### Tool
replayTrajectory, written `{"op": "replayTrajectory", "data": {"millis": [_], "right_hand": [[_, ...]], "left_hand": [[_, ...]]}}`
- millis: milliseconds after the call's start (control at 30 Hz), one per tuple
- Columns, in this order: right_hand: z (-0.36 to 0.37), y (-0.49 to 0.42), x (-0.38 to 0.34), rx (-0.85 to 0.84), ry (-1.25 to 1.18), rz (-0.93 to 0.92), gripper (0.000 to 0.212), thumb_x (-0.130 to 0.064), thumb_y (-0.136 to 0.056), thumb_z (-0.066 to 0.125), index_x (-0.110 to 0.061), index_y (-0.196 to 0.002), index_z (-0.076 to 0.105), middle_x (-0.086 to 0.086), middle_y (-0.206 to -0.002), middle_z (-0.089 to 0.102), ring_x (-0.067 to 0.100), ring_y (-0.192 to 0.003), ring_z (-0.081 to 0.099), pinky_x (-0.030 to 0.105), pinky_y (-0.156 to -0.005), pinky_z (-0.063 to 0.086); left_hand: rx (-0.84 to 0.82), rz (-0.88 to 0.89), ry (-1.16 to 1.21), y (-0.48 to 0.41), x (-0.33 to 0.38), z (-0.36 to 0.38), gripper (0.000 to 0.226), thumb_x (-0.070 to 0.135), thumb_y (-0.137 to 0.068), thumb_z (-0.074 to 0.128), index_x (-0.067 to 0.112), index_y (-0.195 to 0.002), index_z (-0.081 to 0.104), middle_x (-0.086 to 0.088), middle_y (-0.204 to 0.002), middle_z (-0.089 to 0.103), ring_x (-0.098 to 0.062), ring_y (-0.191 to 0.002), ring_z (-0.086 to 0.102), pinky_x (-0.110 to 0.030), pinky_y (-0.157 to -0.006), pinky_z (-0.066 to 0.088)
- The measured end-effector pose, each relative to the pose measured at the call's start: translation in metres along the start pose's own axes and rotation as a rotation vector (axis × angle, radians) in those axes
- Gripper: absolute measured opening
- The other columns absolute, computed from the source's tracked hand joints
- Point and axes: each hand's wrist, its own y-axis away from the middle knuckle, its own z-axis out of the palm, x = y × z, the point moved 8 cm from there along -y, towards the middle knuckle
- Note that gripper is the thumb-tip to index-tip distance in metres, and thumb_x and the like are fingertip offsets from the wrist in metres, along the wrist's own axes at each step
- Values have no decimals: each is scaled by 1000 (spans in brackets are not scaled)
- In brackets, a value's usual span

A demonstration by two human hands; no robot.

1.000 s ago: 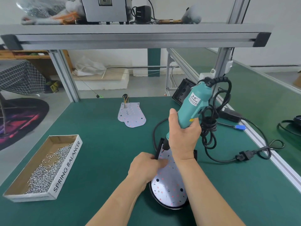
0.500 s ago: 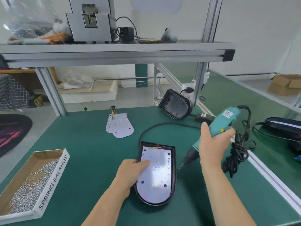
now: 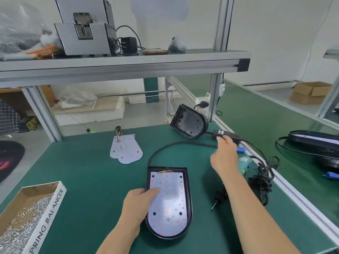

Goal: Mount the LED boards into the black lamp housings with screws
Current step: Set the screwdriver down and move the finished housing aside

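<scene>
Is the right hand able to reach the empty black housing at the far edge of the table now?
Probably yes. The right hand holds nothing and is stretched toward the empty housing; only a low black adapter lies close by.

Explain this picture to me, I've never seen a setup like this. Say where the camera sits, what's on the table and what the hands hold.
There is no machine here: a person works with bare hands, and the one camera sits on their head, looking forward and down. On the green table lies a black lamp housing with an LED board seated in it. The left hand rests on that board. The right hand holds nothing and reaches toward the back right. A teal electric screwdriver lies under that arm. Farther back are a spare LED board and an empty housing, tilted up. At left is a cardboard box of screws.
</scene>
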Motion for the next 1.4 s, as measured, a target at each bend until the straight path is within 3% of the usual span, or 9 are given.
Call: {"op": "replayTrajectory", "data": {"millis": [167, 300, 500, 733, 800, 900, 1067, 1200, 1400], "right_hand": [[54, -36, 15, -419, 248, 76, 75, 0, -93, 48, -10, -159, 14, 10, -164, 19, 31, -149, 19, 45, -113, 34], [64, -34, 14, -428, 442, 11, 45, -8, -93, 47, -9, -138, 46, 14, -137, 43, 33, -128, 41, 41, -101, 41], [74, 6, -22, -435, 178, -138, 23, -4, -88, 52, -13, -105, 64, 9, -113, 64, 31, -103, 59, 37, -86, 52], [55, 61, -53, -568, -584, 100, 21, -33, -90, 67, -13, -95, 70, -4, -83, 66, 14, -74, 57, 27, -67, 48], [50, 80, -60, -648, -587, 68, 42, -53, -84, 68, -12, -94, 70, -5, -83, 66, 12, -74, 58, 28, -69, 48], [45, 96, -59, -707, -432, -21, 33, -37, -79, 76, -11, -97, 69, 7, -96, 72, 15, -78, 59, 34, -76, 51], [33, 100, -52, -575, -391, -17, 19, -17, -78, 70, -3, -90, 63, 13, -86, 68, 18, -70, 50, 32, -63, 43], [7, 89, -33, -422, -444, 32, 14, -14, -78, 67, -6, -77, 56, 3, -70, 54, 18, -65, 43, 33, -58, 36], [-52, 62, 16, -193, -581, 128, 18, -14, -81, 67, -4, -96, 67, 18, -81, 64, 20, -71, 48, 36, -65, 42]], "left_hand": [[75, 24, -24, 1, 2, -3, 40, 44, -59, 65, 13, -73, 44, -5, -71, 44, -18, -68, 38, -33, -69, 29], [123, 52, -49, -4, 1, -6, 44, 42, -78, 71, 13, -70, 40, -3, -68, 42, -18, -67, 34, -31, -68, 26], [205, 47, -163, -6, 1, -11, 58, 39, -87, 69, 22, -57, 22, 13, -46, 27, -16, -55, 25, -27, -52, 18], [197, 30, -201, -7, 0, -12, 58, 41, -90, 68, 20, -56, 25, 13, -38, 27, -17, -53, 26, -28, -50, 19], [189, 42, -201, -7, 0, -13, 57, 42, -91, 68, 19, -58, 28, 14, -44, 31, -18, -55, 28, -29, -51, 20], [144, 52, -181, -9, -1, -11, 49, 47, -90, 68, 14, -65, 43, 3, -61, 42, -20, -62, 34, -30, -59, 25], [155, 6, -188, -3, 5, -14, 65, 72, -88, 51, 23, -58, 20, 6, -51, 21, -18, -50, 20, -34, -57, 13], [89, -12, -162, -4, 3, -9, 79, 65, -98, 34, 7, -58, 71, 1, -47, 42, -14, -37, 31, -30, -51, 28], [99, 38, -198, -15, -5, -18, 76, 57, -103, 34, 3, -70, 76, 0, -50, 41, -17, -43, 30, -29, -54, 27]]}}
